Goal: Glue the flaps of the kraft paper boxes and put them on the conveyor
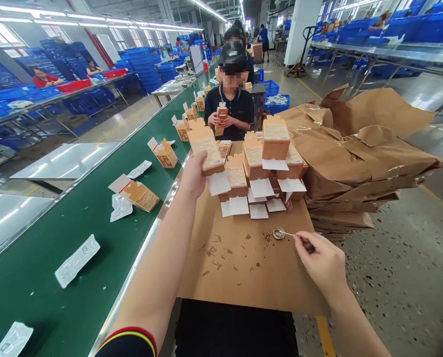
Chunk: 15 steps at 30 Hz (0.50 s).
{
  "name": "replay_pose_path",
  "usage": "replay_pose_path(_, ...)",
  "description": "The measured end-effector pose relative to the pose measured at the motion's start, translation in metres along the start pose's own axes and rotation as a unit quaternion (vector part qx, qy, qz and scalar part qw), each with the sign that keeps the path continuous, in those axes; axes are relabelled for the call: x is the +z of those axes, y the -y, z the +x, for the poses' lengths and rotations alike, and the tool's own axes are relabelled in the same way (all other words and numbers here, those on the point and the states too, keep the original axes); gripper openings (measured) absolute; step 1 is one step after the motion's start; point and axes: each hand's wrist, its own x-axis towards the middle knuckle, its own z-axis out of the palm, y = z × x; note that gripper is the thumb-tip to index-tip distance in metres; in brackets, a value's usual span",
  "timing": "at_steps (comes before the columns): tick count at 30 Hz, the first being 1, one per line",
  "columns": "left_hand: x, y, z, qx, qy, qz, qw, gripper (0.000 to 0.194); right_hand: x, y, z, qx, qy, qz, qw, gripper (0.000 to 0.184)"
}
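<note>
My left hand (193, 173) grips a small brown carton (206, 148) with its white flap hanging open, held above the cardboard sheet (240, 263). My right hand (320, 260) pinches the thin handle of a small round metal tool (279, 233) that rests on the sheet. Between the hands stands a stack of several like cartons (269, 163) with white flaps open toward me.
A green conveyor belt (58, 277) runs along the left with open cartons (138, 193) and clear plastic packets (76, 260) on it. Folded brown paper bags (359, 158) pile at the right. A co-worker (232, 106) across the table holds a carton. Blue crates fill the background.
</note>
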Motion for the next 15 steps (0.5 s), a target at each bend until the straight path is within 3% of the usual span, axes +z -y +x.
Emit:
replay_pose_path(2,-0.010,-0.016,-0.038,0.017,0.009,-0.017,1.000,0.060,0.006,-0.006,0.003,0.005,0.028,0.000,1.000,0.031)
replay_pose_path(4,-0.022,-0.020,-0.091,0.012,0.027,-0.017,0.999,0.068,0.011,-0.011,0.004,0.006,0.044,0.002,0.999,0.033)
replay_pose_path(7,-0.042,0.001,-0.173,-0.107,0.018,0.011,0.994,0.076,0.010,-0.016,0.005,0.013,0.056,0.009,0.998,0.036)
replay_pose_path(9,-0.052,0.026,-0.211,-0.185,-0.008,0.038,0.982,0.080,0.006,-0.017,0.001,0.026,0.056,0.015,0.998,0.034)
replay_pose_path(12,-0.060,0.058,-0.234,-0.216,-0.053,0.080,0.972,0.087,0.000,-0.005,-0.013,0.073,0.024,0.058,0.995,0.024)
replay_pose_path(15,-0.062,0.073,-0.230,-0.204,-0.070,0.095,0.972,0.092,0.010,0.023,-0.033,0.092,0.041,0.138,0.985,0.016)
